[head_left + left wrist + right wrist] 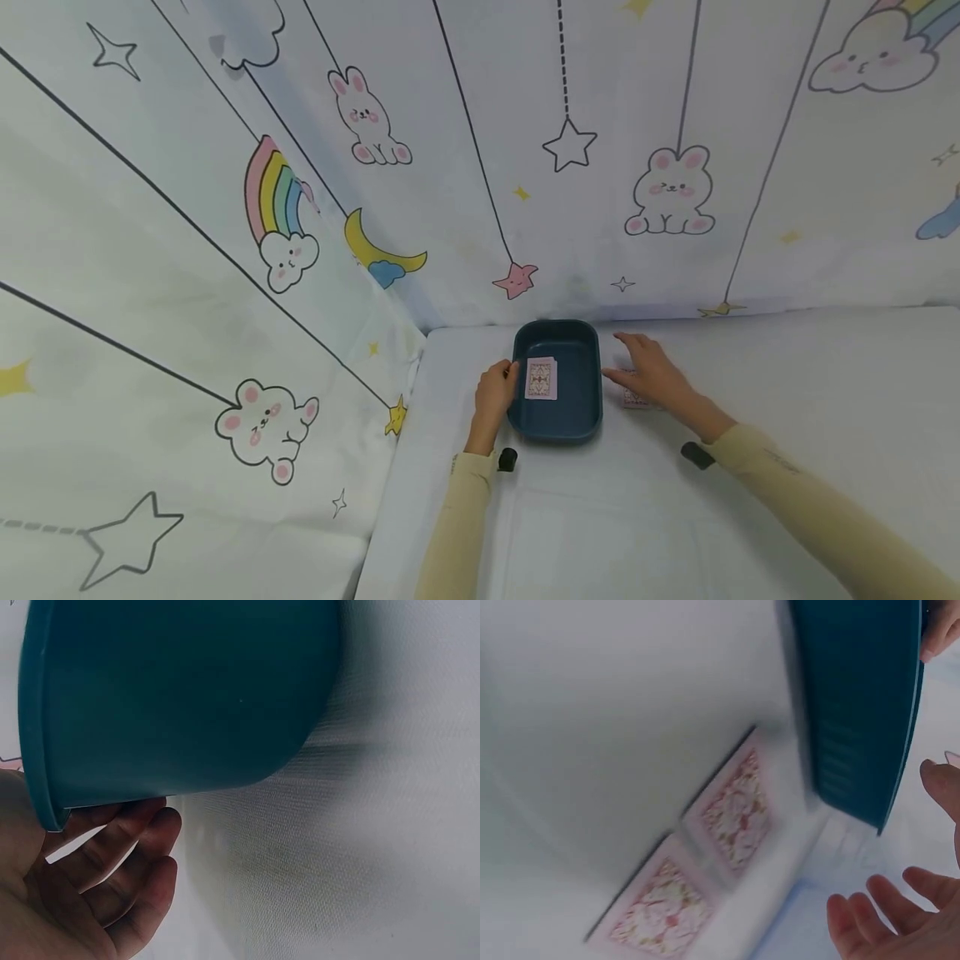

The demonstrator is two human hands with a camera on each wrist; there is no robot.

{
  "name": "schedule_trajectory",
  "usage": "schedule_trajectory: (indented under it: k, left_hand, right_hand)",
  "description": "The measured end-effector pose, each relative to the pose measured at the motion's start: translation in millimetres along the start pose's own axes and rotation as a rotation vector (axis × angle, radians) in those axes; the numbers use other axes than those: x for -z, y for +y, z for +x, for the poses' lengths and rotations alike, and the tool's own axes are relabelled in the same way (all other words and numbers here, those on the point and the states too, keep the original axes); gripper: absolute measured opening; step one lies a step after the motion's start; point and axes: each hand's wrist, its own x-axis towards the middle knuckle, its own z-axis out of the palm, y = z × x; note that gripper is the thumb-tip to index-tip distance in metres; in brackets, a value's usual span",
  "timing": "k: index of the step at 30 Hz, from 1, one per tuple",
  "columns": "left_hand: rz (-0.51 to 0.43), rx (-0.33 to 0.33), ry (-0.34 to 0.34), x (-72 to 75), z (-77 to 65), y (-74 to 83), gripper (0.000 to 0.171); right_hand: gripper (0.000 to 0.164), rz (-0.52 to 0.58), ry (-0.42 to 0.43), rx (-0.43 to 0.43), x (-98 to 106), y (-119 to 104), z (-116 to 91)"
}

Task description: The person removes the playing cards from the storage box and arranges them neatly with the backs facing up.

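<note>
A dark teal bin [577, 408] with rounded corners stands on the white table. Inside it, toward the left, lies a small deck of pink patterned cards [541, 379]. My left hand [493, 393] grips the bin's left rim; in the left wrist view its fingers [154, 825] curl below the lip, while the thumb is hidden. Just off the bin's right side is my right hand [654, 377], fingers and thumb spread, holding nothing. Partly under it in the head view are more pink cards [635, 401]. The right wrist view shows two floral-backed card stacks, a nearer stack [664, 911] and a farther stack [739, 810].
A white cloth [622, 517] covers the table. Close behind the bin rises a backdrop [465, 208] printed with bunnies, stars and clouds, which also runs along the left side. Black wrist pieces [507, 460] show at both sleeves.
</note>
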Motion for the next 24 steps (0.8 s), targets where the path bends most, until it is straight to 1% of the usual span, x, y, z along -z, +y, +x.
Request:
schedule_trajectory:
  k: [5,9,17,24]
  left_hand:
    - [0.003,0.000,0.003,-0.8,0.9,-1.1,0.035]
    - [0.004,0.005,0.004,-0.9,1.6,-1.7,0.035]
    - [-0.008,-0.008,0.013,-2.0,1.8,-3.6,0.033]
    - [-0.001,-0.002,0.010,-2.3,4.1,-4.4,0.035]
  right_hand:
    - [0.079,0.001,-0.016,0.029,-5,-18,11]
    - [0.080,-0.026,-0.036,0.040,-11,-32,20]
    - [0.077,-0.046,-0.055,0.093,-23,-51,33]
    - [0.076,-0.103,-0.107,0.111,-31,-70,50]
